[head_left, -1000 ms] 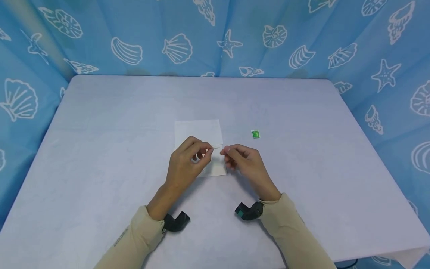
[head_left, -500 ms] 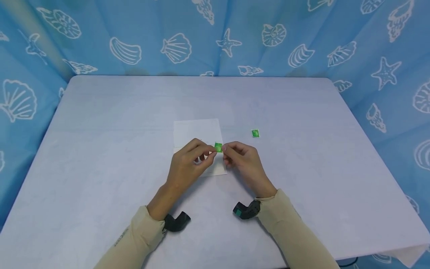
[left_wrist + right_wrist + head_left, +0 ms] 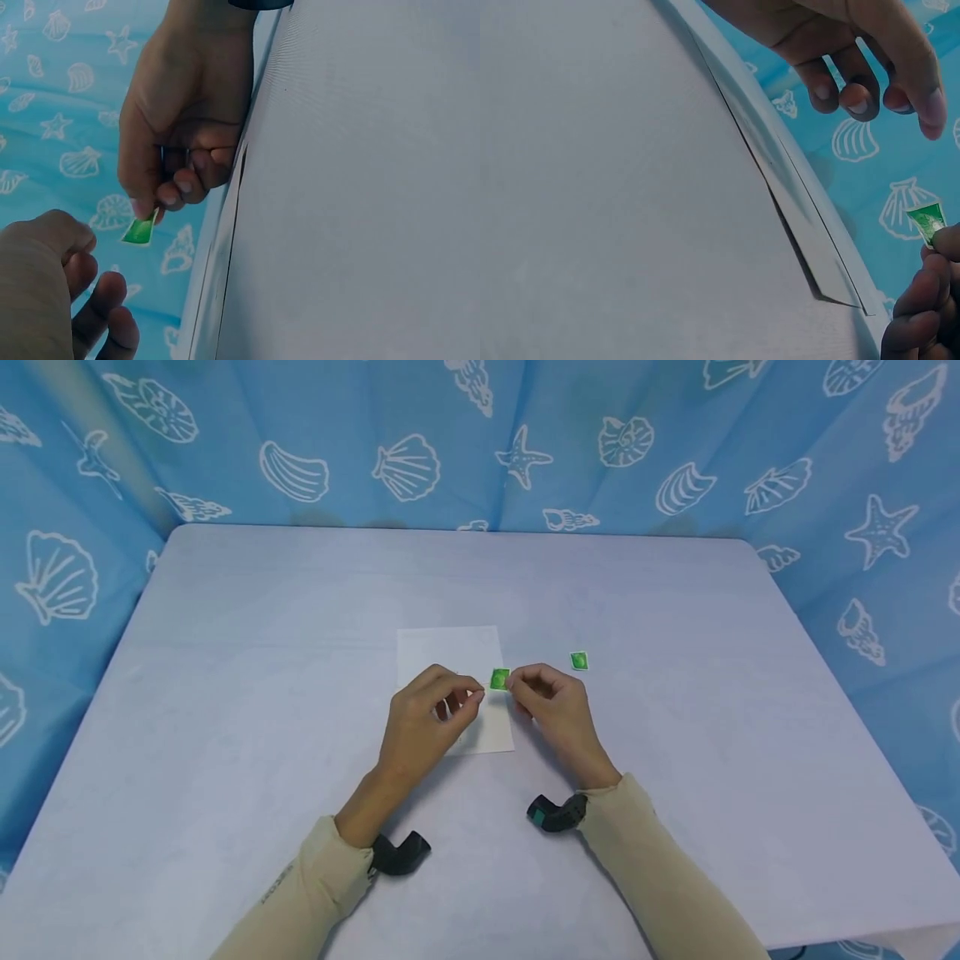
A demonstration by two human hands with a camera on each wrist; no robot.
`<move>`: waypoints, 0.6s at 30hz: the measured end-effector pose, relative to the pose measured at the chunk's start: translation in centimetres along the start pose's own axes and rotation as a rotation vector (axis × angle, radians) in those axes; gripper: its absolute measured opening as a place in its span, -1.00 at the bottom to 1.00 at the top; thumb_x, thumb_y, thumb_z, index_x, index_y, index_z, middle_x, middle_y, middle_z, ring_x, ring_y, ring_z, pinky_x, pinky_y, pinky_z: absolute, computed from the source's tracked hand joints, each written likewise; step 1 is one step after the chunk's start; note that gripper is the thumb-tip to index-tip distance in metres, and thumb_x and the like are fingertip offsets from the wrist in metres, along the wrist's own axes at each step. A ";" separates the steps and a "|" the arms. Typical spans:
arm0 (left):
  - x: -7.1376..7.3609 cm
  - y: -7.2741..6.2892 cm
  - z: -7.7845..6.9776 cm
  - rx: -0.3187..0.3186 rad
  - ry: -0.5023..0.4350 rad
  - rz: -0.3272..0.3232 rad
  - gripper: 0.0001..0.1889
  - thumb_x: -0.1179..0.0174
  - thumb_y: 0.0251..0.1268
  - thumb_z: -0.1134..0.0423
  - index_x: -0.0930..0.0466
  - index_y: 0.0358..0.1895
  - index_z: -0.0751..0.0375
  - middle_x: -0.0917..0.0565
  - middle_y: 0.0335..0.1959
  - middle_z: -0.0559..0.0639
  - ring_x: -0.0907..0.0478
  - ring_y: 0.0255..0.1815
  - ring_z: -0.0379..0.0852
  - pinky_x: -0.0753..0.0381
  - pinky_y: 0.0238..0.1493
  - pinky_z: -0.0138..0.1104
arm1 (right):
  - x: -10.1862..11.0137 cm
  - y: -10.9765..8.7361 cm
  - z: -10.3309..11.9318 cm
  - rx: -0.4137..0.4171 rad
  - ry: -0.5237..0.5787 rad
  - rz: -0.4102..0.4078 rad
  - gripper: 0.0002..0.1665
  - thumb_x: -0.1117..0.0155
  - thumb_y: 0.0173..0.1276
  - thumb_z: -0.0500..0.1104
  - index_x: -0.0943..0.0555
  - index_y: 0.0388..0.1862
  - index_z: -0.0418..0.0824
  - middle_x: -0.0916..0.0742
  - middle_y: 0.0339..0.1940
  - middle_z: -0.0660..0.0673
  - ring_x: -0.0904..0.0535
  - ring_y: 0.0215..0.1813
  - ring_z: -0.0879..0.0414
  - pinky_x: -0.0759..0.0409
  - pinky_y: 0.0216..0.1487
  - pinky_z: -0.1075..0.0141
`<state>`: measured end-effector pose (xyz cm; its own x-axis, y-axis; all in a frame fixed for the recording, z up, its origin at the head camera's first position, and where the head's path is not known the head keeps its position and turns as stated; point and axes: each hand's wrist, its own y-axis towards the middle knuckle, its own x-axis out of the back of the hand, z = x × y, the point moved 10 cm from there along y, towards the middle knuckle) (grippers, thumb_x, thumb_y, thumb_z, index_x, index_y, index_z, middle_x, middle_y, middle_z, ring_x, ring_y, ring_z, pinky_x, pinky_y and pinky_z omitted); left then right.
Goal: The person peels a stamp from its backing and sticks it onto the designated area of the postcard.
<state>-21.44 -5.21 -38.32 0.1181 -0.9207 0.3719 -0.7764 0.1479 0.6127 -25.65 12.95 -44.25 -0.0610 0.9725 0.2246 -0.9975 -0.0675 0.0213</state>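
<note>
My right hand (image 3: 555,702) pinches a small green paper square (image 3: 500,679) with a white border between thumb and index finger. In the right wrist view the green paper square (image 3: 928,219) is slightly bent, with fingertips at its lower end. Just left of it in the head view, my left hand (image 3: 431,714) has its fingers loosely bent, thumb and index tips close together, nothing visible between them. Both hands are above a folded white paper (image 3: 450,647), partly hidden by the left hand. A second green paper square (image 3: 579,661) lies on the table, beyond and right of the right hand.
A white cloth covers the table (image 3: 247,693). Blue curtains (image 3: 330,410) with white shell prints stand behind it and along both sides. Black wrist cameras (image 3: 401,853) sit at the cuffs of both beige sleeves (image 3: 311,885).
The green square has turned from edge-on to facing the camera and passed from the left fingers to the right hand, which has drawn slightly away with it. The left hand has released it.
</note>
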 end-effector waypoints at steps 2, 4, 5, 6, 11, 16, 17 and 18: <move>0.2 0.0 0.3 0.021 -0.015 -0.013 -0.96 -0.33 0.32 0.32 -0.75 -0.22 0.15 -0.57 -0.40 -0.11 -0.49 -0.44 -0.24 -0.55 -0.43 -0.38 | 0.1 0.3 -0.1 0.008 -0.030 -0.007 -0.78 -0.35 0.41 -0.05 -0.70 -0.16 -0.19 -0.60 -0.46 -0.17 -0.46 -0.41 0.03 -0.46 -0.38 0.35; 0.6 0.1 0.6 0.034 -0.027 -0.031 -0.95 -0.33 0.31 0.33 -0.74 -0.22 0.15 -0.57 -0.40 -0.10 -0.50 -0.43 -0.23 -0.55 -0.44 -0.36 | 0.0 0.7 -0.1 0.020 -0.047 -0.008 -0.78 -0.35 0.40 -0.04 -0.71 -0.16 -0.17 -0.59 -0.46 -0.16 -0.46 -0.41 0.01 -0.46 -0.38 0.34; 0.9 0.2 0.7 0.039 -0.033 -0.042 -0.95 -0.33 0.31 0.34 -0.74 -0.23 0.15 -0.57 -0.40 -0.10 -0.51 -0.43 -0.23 -0.56 -0.44 -0.35 | -0.1 0.9 -0.1 0.030 -0.052 -0.007 -0.78 -0.35 0.40 -0.04 -0.71 -0.16 -0.17 -0.60 -0.46 -0.17 -0.46 -0.41 0.01 -0.46 -0.39 0.33; 1.2 0.2 0.9 0.045 -0.037 -0.054 -0.95 -0.33 0.30 0.35 -0.74 -0.23 0.16 -0.57 -0.40 -0.10 -0.53 -0.42 -0.22 -0.56 -0.45 -0.34 | -0.1 1.2 0.0 0.039 -0.055 -0.006 -0.77 -0.34 0.41 -0.03 -0.71 -0.15 -0.17 -0.61 -0.46 -0.17 -0.46 -0.41 0.00 -0.47 -0.39 0.33; 2.1 0.3 2.2 0.103 -0.044 -0.086 -0.94 -0.31 0.30 0.37 -0.74 -0.24 0.16 -0.58 -0.42 -0.10 -0.56 -0.41 -0.20 -0.56 -0.46 -0.37 | 0.3 2.1 -0.3 0.062 -0.091 -0.015 -0.81 -0.34 0.42 -0.06 -0.72 -0.16 -0.15 -0.65 -0.45 -0.16 -0.49 -0.42 0.00 -0.49 -0.42 0.34; 2.6 0.2 3.4 0.163 -0.026 -0.097 -0.94 -0.31 0.30 0.36 -0.74 -0.25 0.15 -0.59 -0.43 -0.12 -0.57 -0.40 -0.20 -0.56 -0.42 -0.43 | 0.5 3.0 -0.7 0.066 -0.118 -0.016 -0.81 -0.34 0.41 -0.06 -0.72 -0.15 -0.15 -0.65 -0.45 -0.16 -0.48 -0.41 0.01 -0.49 -0.41 0.35; 2.8 0.2 3.5 0.165 -0.024 -0.101 -0.95 -0.31 0.30 0.36 -0.74 -0.25 0.15 -0.59 -0.43 -0.12 -0.57 -0.40 -0.19 -0.57 -0.42 -0.44 | 0.4 3.2 -0.6 0.071 -0.119 -0.015 -0.80 -0.34 0.42 -0.06 -0.72 -0.15 -0.16 -0.65 -0.45 -0.16 -0.49 -0.41 0.00 -0.49 -0.40 0.35; 2.9 0.3 3.6 0.164 -0.022 -0.101 -0.95 -0.31 0.30 0.36 -0.74 -0.25 0.15 -0.59 -0.43 -0.13 -0.57 -0.39 -0.19 -0.57 -0.42 -0.43 | 0.4 3.4 -0.5 0.077 -0.119 -0.017 -0.80 -0.34 0.42 -0.06 -0.72 -0.15 -0.16 -0.65 -0.45 -0.16 -0.49 -0.41 0.00 -0.49 -0.40 0.35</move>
<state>-23.58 -9.12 -39.52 0.1882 -0.9358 0.2981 -0.8519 -0.0045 0.5237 -29.07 13.26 -44.57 -0.0350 0.9407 0.3375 -0.9924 -0.0727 0.0996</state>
